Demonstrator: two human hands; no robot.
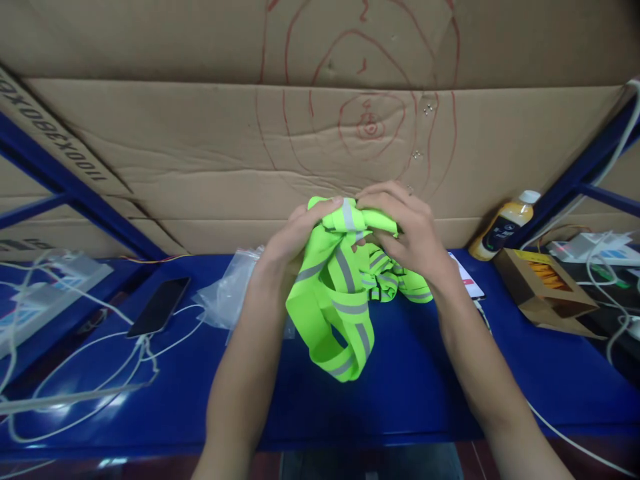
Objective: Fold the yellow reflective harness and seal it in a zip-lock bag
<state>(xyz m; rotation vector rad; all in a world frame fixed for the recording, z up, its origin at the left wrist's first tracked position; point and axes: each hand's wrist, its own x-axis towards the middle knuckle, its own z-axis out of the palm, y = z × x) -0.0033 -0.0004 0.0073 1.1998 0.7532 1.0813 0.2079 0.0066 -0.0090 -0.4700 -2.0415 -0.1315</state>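
Note:
Both hands hold up a bundle of neon-yellow reflective straps (350, 303) with grey stripes, over the middle of the blue table. My left hand (295, 237) grips the upper left of the bundle, its thumb lying along the top fold. On the other side my right hand (407, 223) is closed round the upper right part, with its fingers curled over the band. Loose loops hang down below the hands. More bunched neon straps (385, 273) show behind, under my right hand. Part of the fingers is hidden by the straps.
Clear plastic bags (227, 290) lie behind my left forearm. At the left are a black phone (160, 307), white cables and a power strip (55, 293). A bottle (505, 227), a cardboard box (537, 293) and another phone (467, 277) stand or lie at the right. A cardboard wall (200, 147) closes the back.

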